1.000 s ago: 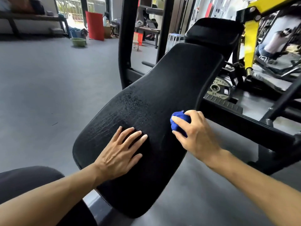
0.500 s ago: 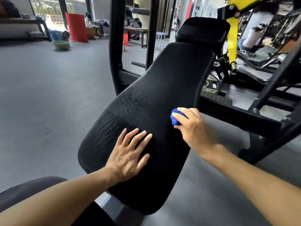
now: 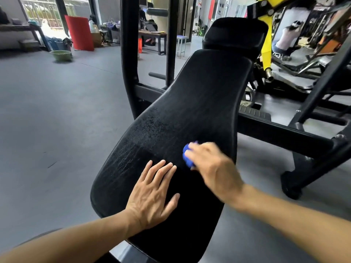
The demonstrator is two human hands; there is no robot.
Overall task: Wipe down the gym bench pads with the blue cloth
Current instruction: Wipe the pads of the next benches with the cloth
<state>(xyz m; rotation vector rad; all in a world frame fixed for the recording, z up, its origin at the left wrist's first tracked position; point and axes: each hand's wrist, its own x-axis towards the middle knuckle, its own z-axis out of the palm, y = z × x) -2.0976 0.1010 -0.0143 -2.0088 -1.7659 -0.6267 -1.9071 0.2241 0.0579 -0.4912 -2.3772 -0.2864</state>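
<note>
1. Lower centre: left hand lies flat, fingers spread, on the bench pad.
2. Just right of it, the blurred right hand grips the balled blue cloth against the pad.
3. Upper centre: headrest pad.
4. Upper left: green basin on the floor.

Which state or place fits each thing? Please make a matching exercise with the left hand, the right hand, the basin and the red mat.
Things:
1. left hand
2. right hand
3. basin
4. red mat

States or places:
A. stands upright at the far side of the room
B. rests flat on the pad, fingers straight
C. sits on the floor, far left
D. holds the blue cloth against the pad

Pairs: 1-B, 2-D, 3-C, 4-A
</note>
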